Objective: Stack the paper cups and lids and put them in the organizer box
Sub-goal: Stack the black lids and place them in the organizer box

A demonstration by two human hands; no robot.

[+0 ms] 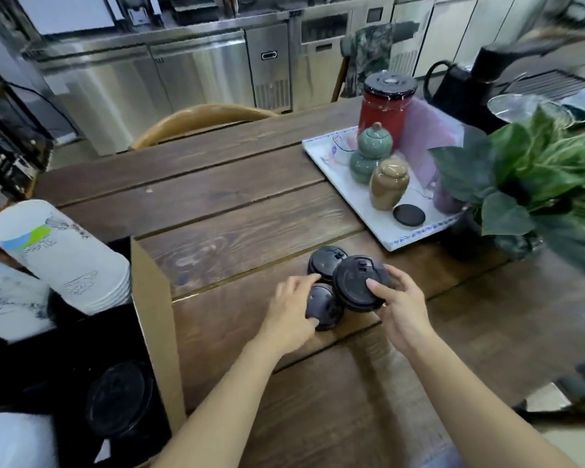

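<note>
**Both hands on black lids beside the box**

The right hand [401,309] gripped a black lid [357,282], thumb on top and fingers curled round its far edge, and held it tilted just above the wooden table [237,211]. The left hand [293,307] lay over a second lid [325,310] that rested on the table, fingers bent around its near edge. A third lid [325,260] sat flat just behind them, touching or nearly touching the held one.

To the left stood the cardboard box [156,319], open at the top. A stack of white paper cups [65,258] leaned tilted inside it, rims toward the upper left, and another dark lid [119,400] lay in its near compartment.

A white tray [348,194] with jars stood well apart at the far right.
</note>
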